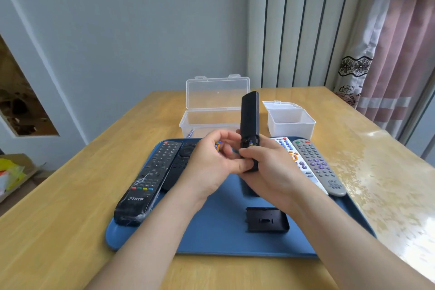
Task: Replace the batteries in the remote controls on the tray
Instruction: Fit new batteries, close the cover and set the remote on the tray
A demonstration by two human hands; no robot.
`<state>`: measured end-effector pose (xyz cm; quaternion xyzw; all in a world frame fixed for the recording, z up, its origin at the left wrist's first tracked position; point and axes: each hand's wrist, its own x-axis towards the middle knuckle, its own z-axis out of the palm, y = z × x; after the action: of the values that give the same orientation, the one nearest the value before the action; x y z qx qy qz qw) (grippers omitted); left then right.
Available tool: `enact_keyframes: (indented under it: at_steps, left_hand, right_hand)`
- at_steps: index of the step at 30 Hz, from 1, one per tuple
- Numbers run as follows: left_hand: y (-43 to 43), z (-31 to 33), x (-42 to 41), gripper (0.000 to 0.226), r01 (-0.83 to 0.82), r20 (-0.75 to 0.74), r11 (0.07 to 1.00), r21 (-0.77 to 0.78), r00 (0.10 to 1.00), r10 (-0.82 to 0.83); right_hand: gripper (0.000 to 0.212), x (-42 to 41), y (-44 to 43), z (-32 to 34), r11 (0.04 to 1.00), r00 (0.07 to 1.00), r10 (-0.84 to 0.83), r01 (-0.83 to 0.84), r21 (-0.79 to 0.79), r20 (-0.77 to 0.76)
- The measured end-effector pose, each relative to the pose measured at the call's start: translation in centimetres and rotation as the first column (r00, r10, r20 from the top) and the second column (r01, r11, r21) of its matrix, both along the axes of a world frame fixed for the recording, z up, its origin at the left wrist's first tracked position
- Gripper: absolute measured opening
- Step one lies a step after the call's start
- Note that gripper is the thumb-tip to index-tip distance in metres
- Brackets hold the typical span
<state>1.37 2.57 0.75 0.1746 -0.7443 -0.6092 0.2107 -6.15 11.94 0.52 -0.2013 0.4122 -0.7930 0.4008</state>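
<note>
Cover [267, 219] lying on the tray [211, 238], right hand [268, 169] is gripping a remote [250, 115], left hand [209, 165] pinching a battery [218, 146]; other remotes [150, 172] seemingly waiting.

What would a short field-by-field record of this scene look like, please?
remote: black, upright, gripped by right hand, compartment open
battery: held in left hand, beside the compartment
cover: off, lying on tray, near right
black remotes: tray's left
pale remotes: tray's right
boxes: two, clear, open, behind tray
</note>
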Motion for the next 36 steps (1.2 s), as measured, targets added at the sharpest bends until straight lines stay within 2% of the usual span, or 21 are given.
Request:
enact_keyframes:
  at_steps: [2,4,6,8,10,13,16,19,23,25,28,33,36]
  left_hand:
    - [-0.6,0.2,0.2,0.04,0.073,-0.038,0.988,0.138,0.997,-0.068]
    - [-1.2,0.4,0.4,0.037,0.139,-0.143,0.937,0.321,0.985,-0.097]
    - [-1.5,0.4,0.6,0.038,0.144,-0.211,0.915,0.378,0.975,-0.066]
    - [-1.3,0.4,0.7,0.033,0.134,-0.247,0.925,0.355,0.968,-0.046]
    - [-1.0,0.4,0.5,0.03,0.098,-0.22,0.954,0.283,0.975,-0.035]
    - [-0.9,0.3,0.2,0.015,0.019,-0.167,1.0,0.02,0.986,-0.016]
    - [-0.8,0.2,0.2,0.013,-0.046,-0.195,0.986,-0.162,0.981,0.014]
    - [-0.8,-0.2,0.0,0.023,-0.112,-0.168,0.919,-0.378,0.984,0.05]
    - [-0.9,-0.5,-0.1,0.027,-0.174,-0.175,0.916,-0.363,0.978,0.116]
    - [-1.1,-0.4,0.0,0.024,-0.16,-0.188,0.916,-0.367,0.977,0.095]
    - [-0.6,-0.3,0.1,0.03,-0.114,-0.207,0.915,-0.387,0.978,0.034]
    - [-0.4,-0.4,-0.2,0.034,-0.211,-0.312,0.94,-0.268,0.942,0.123]
    - [-0.7,-0.5,-0.2,0.032,-0.223,-0.331,0.94,-0.257,0.934,0.131]
  right_hand:
    - [0.039,-0.4,0.1,-0.1,1.0,1.0,-0.026,0.026,0.011,-0.015]
    - [0.04,-0.8,0.2,-0.3,0.998,0.998,-0.067,0.067,0.023,0.013]
    - [0.043,-1.1,0.4,-0.5,0.996,0.995,-0.088,0.087,0.023,0.056]
    - [0.042,-1.2,0.4,-0.6,0.996,0.991,-0.087,0.086,0.017,0.105]
    - [0.041,-1.3,0.3,-0.5,0.997,0.984,-0.081,0.082,0.004,0.158]
    - [0.03,-1.5,0.1,-0.6,0.997,0.978,-0.073,0.076,-0.009,0.196]
    - [0.024,-1.2,0.1,-0.4,0.998,0.979,-0.061,0.061,0.008,0.195]
    - [0.034,-0.9,0.0,-0.3,0.999,0.982,-0.052,0.051,0.01,0.184]
    - [0.042,-0.8,-0.3,-0.5,0.997,0.979,-0.076,0.071,0.029,0.188]
    - [0.039,-0.7,-0.4,-0.6,0.997,0.982,-0.069,0.064,0.034,0.177]
    - [0.033,-0.5,-0.2,-0.7,0.998,0.988,-0.053,0.049,0.03,0.142]
    - [0.035,0.0,-0.4,-0.8,1.0,0.992,-0.004,0.004,0.004,0.127]
    - [0.038,0.2,-0.6,-0.8,1.0,0.992,0.008,-0.008,-0.006,0.127]
